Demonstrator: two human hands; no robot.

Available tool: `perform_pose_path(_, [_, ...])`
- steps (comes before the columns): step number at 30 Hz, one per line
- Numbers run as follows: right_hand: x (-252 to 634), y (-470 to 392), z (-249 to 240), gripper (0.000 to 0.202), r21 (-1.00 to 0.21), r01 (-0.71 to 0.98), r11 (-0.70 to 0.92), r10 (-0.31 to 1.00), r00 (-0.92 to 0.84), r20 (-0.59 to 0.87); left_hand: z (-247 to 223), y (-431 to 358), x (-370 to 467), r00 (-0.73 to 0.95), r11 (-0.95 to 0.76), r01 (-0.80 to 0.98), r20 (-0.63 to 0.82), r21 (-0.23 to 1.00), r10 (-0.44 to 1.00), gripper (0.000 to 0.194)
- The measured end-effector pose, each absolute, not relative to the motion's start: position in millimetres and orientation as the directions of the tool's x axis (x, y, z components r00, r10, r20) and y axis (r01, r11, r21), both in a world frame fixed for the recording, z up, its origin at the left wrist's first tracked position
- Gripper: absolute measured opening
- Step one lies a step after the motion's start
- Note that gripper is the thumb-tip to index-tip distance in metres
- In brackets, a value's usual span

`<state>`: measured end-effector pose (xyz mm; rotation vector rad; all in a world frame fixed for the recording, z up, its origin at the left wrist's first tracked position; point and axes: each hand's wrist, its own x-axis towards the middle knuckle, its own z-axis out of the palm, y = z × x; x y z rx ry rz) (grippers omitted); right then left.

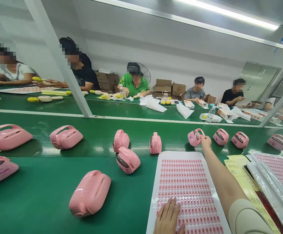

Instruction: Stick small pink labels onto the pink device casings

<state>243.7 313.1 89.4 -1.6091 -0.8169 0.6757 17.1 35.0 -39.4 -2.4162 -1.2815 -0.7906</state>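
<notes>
Pink plastic is gripped in my right hand [206, 142], fingers curled on the loop handle [201, 130] of a glossy rounded case [194, 138] far on the green surface [99, 130], while my left hand [167, 217] lies open, flat on the near white sheet of pink ovals [180, 155], yellow sheets [239, 166] to its right.

Right hand [206, 142] on pink housing [194, 138]

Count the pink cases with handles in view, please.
11 pink cases: two at the left edge, one right of those, one in front, two close together near centre, one just right of them, one at the right hand, three farther right. The arm may hide others.
</notes>
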Motion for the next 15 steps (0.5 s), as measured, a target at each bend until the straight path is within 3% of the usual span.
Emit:
perform_pose_path(7, [220,293,101,0.028,-0.858,0.501,-0.116,0.832,0.521,0.191,-56,33,31,0.292,-0.463,0.876,0.617,0.134,0.731,0.045])
perform_pose_path(11, [172,280,107,0.030,-0.818,0.575,-0.019,0.881,0.397,0.259,-64,33,37,0.228,-0.454,0.864,0.634,0.219,0.739,0.044])
perform_pose_path(15, [91,276,104,0.025,-0.838,0.544,0.050,0.968,0.181,0.175,-65,33,34,0.209,-0.457,0.851,0.632,0.260,0.747,0.045])
